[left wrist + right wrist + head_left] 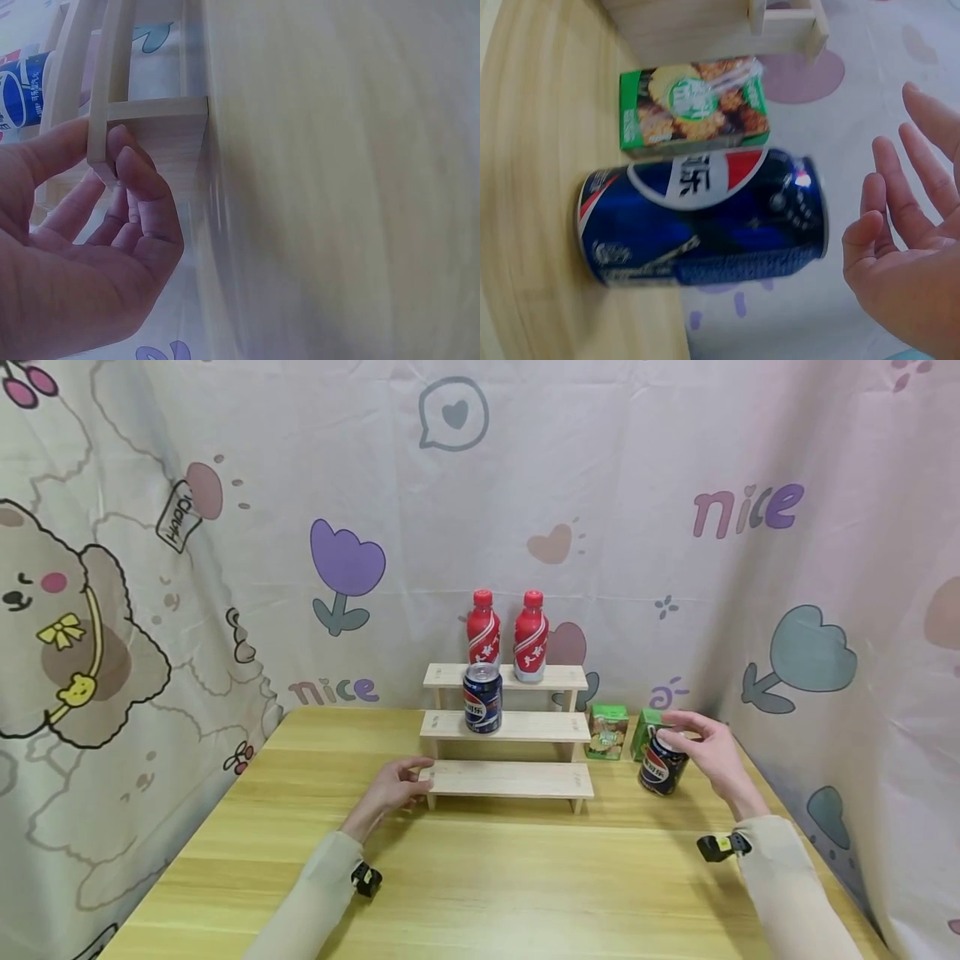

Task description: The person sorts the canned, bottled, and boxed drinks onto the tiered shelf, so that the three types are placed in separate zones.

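Observation:
My left hand [392, 790] pinches the left end of the lowest step of a three-tier wooden display stand [510, 779]; the left wrist view shows thumb and fingers around the board's corner. On the right, a dark blue cola can [663, 767] stands upright on the table. Just above its top is my right hand [712, 758], its fingers loosely bent. A gap separates that hand from the can in the right wrist view. Another blue cola can [482, 700] stands on the middle step, left of centre.
Two red bottles, one left [483, 628] and one right [531, 639], stand on the top step. Two green snack boxes are right of the stand: one [607, 732] in plain sight, the other [643, 732] partly behind the right can. A patterned curtain [450, 527] surrounds the table [480, 885].

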Available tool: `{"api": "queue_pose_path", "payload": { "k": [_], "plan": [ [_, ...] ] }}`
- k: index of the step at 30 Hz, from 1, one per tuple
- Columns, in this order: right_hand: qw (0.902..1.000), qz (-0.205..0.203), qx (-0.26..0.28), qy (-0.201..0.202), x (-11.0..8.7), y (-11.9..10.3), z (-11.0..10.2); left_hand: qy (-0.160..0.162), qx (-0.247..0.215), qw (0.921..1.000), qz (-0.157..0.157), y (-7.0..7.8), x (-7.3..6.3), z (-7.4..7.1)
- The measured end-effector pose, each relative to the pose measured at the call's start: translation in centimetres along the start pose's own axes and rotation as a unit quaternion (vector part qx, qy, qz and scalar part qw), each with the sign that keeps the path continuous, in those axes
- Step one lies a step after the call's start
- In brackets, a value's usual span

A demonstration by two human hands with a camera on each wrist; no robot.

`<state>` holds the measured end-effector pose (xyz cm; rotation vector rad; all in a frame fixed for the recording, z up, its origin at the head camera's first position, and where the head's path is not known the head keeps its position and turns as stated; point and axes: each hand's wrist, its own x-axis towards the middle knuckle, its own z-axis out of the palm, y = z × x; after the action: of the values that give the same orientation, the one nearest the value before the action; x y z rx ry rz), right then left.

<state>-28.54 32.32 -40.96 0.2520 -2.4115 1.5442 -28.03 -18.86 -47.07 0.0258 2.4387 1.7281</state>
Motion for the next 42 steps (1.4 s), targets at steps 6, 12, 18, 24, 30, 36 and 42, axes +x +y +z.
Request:
{"api": "queue_pose_path", "payload": {
  "k": [6,12,18,24,30,36,42],
  "plan": [
    [0.9993,-0.008,-0.036,-0.007,-0.3,1.7,-0.3,0.006,0.002,0.9999,-0.008,-0.4,-0.2,0.1],
    [0.9973,0.002,-0.069,-0.025,-0.5,3.2,-0.8,0.007,0.003,0.9999,-0.009,-0.7,-0.1,0.2],
    [0.9953,0.047,-0.057,-0.062,-0.6,4.7,-1.2,0.001,0.010,0.9999,-0.001,-0.3,-0.2,0.2],
    [0.9954,0.052,-0.016,-0.079,-0.7,6.0,-1.2,0.002,0.000,1.0000,-0.004,-0.3,-0.1,0.1],
    [0.9936,0.039,0.000,-0.106,-0.7,6.3,-0.9,-0.002,-0.010,1.0000,-0.002,-0.6,0.1,0.1],
    [0.9957,0.033,-0.001,-0.087,-0.7,6.7,-0.7,-0.002,-0.008,1.0000,0.003,-0.4,0.1,0.1],
    [0.9981,0.016,-0.038,-0.047,-0.6,7.0,-0.4,-0.002,-0.011,0.9999,-0.002,-0.4,0.2,0.0]
  ]
}}
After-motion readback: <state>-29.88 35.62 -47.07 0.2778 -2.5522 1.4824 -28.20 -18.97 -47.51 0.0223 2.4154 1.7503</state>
